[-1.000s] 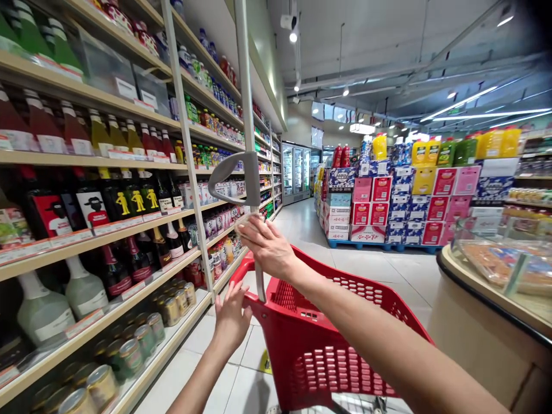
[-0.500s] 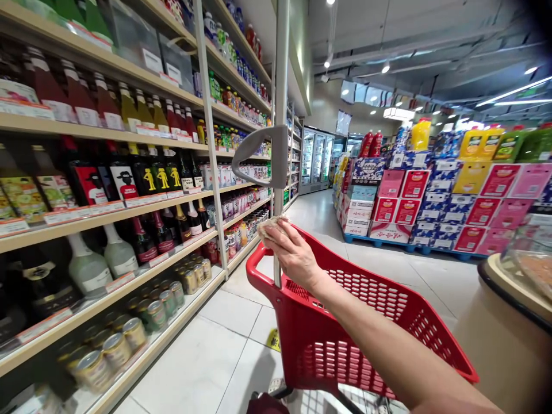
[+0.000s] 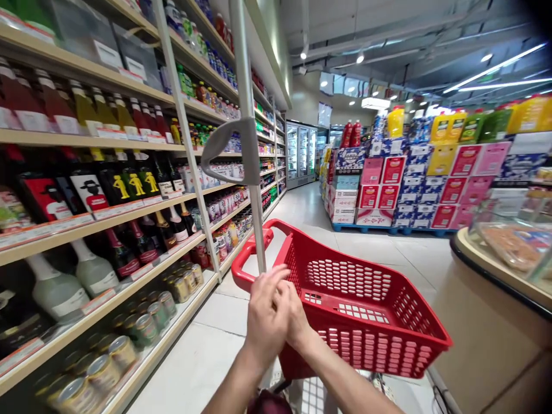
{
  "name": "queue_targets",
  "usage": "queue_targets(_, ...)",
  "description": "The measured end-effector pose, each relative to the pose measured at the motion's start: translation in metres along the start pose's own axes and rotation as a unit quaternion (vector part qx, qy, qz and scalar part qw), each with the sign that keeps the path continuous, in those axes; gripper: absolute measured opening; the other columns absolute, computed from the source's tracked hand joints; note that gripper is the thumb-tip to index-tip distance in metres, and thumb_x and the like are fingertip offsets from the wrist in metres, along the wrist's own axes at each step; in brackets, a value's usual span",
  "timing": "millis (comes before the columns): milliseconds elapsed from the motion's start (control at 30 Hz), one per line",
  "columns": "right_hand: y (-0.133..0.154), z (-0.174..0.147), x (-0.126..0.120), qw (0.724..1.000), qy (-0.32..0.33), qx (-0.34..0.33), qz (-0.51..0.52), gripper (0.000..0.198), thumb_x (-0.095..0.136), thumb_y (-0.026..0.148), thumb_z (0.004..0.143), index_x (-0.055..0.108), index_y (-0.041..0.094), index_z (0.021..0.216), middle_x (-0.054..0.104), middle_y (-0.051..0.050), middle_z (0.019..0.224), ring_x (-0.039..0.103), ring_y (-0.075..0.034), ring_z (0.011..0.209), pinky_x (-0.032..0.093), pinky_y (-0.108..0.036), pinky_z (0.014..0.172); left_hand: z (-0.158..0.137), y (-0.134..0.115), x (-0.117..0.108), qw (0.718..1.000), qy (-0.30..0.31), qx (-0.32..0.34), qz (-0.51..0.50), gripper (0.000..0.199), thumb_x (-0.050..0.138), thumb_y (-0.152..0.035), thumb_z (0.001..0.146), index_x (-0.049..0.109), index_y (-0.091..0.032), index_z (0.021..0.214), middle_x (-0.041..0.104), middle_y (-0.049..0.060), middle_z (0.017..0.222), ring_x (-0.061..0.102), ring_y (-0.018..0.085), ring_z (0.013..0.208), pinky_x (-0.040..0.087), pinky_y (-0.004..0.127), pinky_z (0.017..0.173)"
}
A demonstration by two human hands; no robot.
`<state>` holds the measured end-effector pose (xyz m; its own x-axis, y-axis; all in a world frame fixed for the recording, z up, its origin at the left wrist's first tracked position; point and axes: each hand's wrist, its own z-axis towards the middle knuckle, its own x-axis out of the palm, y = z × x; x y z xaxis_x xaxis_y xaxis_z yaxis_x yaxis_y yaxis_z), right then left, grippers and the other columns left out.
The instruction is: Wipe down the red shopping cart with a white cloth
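Observation:
My left hand (image 3: 264, 319) and my right hand (image 3: 297, 316) are pressed together in front of the red shopping cart (image 3: 377, 345). The left fingers are bent together over the right hand, and whatever lies between the palms is hidden. Just behind the hands rises a silver metal pole (image 3: 257, 221) from the cart's handle end. A grey looped grip (image 3: 250, 152) is fixed partway up this pole. The cart's red handle (image 3: 242, 276) is to the left of the hands and apart from them. Inside the perforated basket, the red floor shows.
Shelves (image 3: 129, 210) of bottles and cans line the left side. Stacked drink cartons (image 3: 383, 198) stand on blue pallets across the aisle. A rounded counter (image 3: 487, 310) with covered food is close on the right. White floor tiles (image 3: 297, 213) lead toward glass-door coolers (image 3: 301, 150).
My right hand has come down off the pole with its beige cloth, which no longer shows. My left hand has come into view and met it. The view has shifted right.

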<state>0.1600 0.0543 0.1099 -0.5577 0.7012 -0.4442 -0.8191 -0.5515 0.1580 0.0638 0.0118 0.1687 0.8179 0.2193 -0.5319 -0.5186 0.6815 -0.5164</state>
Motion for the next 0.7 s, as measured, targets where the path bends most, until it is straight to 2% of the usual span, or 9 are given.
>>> queue_targets(67,-0.008,-0.006,-0.007,0.999,-0.02,0.043,0.013,0.023,0.04,0.016,0.083,0.058,0.018,0.098,0.057,-0.009,0.102,0.052,-0.017,0.092,0.049,-0.036,0.079,0.017,0.02,0.024,0.999,-0.027,-0.006,0.028,0.036,0.036,-0.025,0.081,0.049,-0.02,0.114,0.054,0.009,0.117,0.046,0.022,0.113,0.038,0.042,0.095)
queue_targets(167,-0.038,-0.032,-0.031,0.992,-0.019,0.123,0.007,0.023,0.042,0.01,0.079,0.06,0.02,0.09,0.058,-0.008,0.099,0.052,-0.018,0.088,0.049,-0.035,0.076,0.014,0.043,0.046,0.995,-0.02,0.049,0.079,0.036,0.035,-0.021,0.082,0.047,-0.017,0.116,0.05,0.011,0.123,0.042,0.021,0.117,0.033,0.043,0.098)
queue_targets(300,-0.073,-0.077,-0.06,0.98,-0.012,0.185,-0.073,0.032,0.039,0.006,0.074,0.06,0.022,0.092,0.059,-0.008,0.099,0.053,-0.02,0.091,0.048,-0.04,0.078,0.003,0.049,0.062,0.981,-0.002,0.112,0.159,0.041,0.031,-0.017,0.084,0.04,-0.015,0.124,0.046,0.011,0.128,0.036,0.02,0.122,0.025,0.044,0.103)
queue_targets(433,-0.06,-0.079,-0.045,0.981,-0.001,0.166,-0.103,0.043,0.041,0.012,0.074,0.05,0.017,0.116,0.053,-0.01,0.116,0.045,-0.025,0.111,0.042,-0.046,0.089,0.01,0.038,0.087,0.969,0.046,0.107,0.219,0.04,0.032,-0.023,0.084,0.045,-0.012,0.121,0.047,0.014,0.127,0.039,0.024,0.12,0.022,0.049,0.102)
queue_targets(533,-0.059,-0.074,-0.039,0.984,0.004,0.139,-0.114,0.047,0.039,0.009,0.075,0.047,0.016,0.12,0.053,-0.01,0.118,0.043,-0.022,0.113,0.042,-0.042,0.091,0.017,0.034,0.101,0.957,0.086,0.089,0.263,0.037,0.034,-0.027,0.084,0.053,-0.016,0.113,0.053,0.012,0.121,0.043,0.028,0.116,0.015,0.056,0.1)
queue_targets(633,-0.086,-0.103,-0.069,0.978,0.002,0.147,-0.15,0.047,0.036,0.005,0.076,0.05,0.021,0.117,0.056,-0.007,0.115,0.048,-0.019,0.108,0.044,-0.041,0.089,0.018,0.037,0.104,0.95,0.101,0.11,0.276,0.037,0.038,-0.031,0.082,0.054,-0.018,0.113,0.054,0.01,0.121,0.043,0.029,0.116,0.012,0.057,0.1)
queue_targets(700,-0.106,-0.132,-0.098,0.962,-0.023,0.183,-0.202,0.045,0.035,0.005,0.077,0.051,0.023,0.116,0.057,-0.007,0.113,0.048,-0.02,0.108,0.042,-0.046,0.09,0.013,0.037,0.107,0.947,0.103,0.119,0.281,0.038,0.04,-0.029,0.08,0.054,-0.019,0.114,0.053,0.01,0.122,0.041,0.029,0.117,0.011,0.056,0.101)
